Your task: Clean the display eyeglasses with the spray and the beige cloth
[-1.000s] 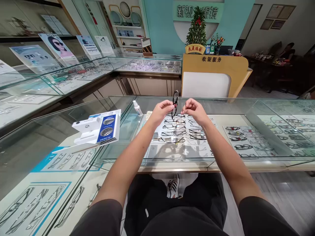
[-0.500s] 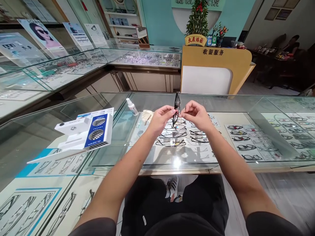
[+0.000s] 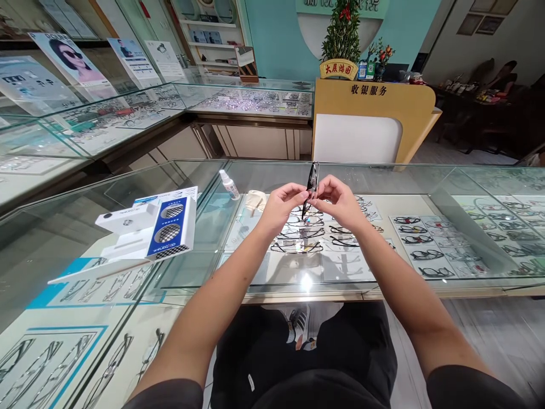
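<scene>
A pair of black-framed glasses (image 3: 313, 177) is held edge-on above the glass counter. My left hand (image 3: 286, 203) pinches the frame from the left with thumb and fingers. On the other side my right hand (image 3: 337, 200) is closed on the glasses too, thumb and fingertips meeting at the frame close to the left fingertips. Exactly which part each hand grips is partly hidden by the fingers. Below the hands, several dark eyeglass frames (image 3: 297, 247) lie in rows under the glass.
A small white spray bottle (image 3: 230, 185) and a pale cloth (image 3: 255, 201) are on the counter (image 3: 200, 272) beyond my left forearm. Farther left stands an opened white and blue box (image 3: 169, 227). A yellow cashier desk (image 3: 361, 105) is behind the counter.
My right hand has moved left onto the glasses, closing the small gap that was there. The glasses have shifted slightly right and tilted a little.
</scene>
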Tool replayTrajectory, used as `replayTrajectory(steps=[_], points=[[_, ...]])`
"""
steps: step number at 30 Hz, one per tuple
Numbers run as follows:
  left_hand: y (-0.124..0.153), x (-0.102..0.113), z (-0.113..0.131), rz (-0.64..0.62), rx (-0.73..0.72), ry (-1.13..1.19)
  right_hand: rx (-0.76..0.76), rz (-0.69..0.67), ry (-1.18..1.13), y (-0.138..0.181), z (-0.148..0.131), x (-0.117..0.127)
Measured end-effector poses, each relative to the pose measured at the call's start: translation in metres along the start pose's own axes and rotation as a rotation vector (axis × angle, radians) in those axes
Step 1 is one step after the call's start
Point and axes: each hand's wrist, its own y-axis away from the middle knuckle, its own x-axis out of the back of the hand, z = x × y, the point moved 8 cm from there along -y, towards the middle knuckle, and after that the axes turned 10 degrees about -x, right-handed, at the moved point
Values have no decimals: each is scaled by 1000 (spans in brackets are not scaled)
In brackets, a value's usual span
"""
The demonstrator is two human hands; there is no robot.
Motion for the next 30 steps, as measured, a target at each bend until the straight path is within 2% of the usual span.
replayTrajectory(steps=[11,17,23,30], points=[[0,1,2,3,-2,-32,26,27,34,0,-6,1],[0,2,9,7,-40,-102,44,81,147,1,-8,4],[-2,4,7,30,-65,-143,75,131,235,2,-8,4],[-1,1,11,-6,-99,-216,52,135,266,2,-5,3]])
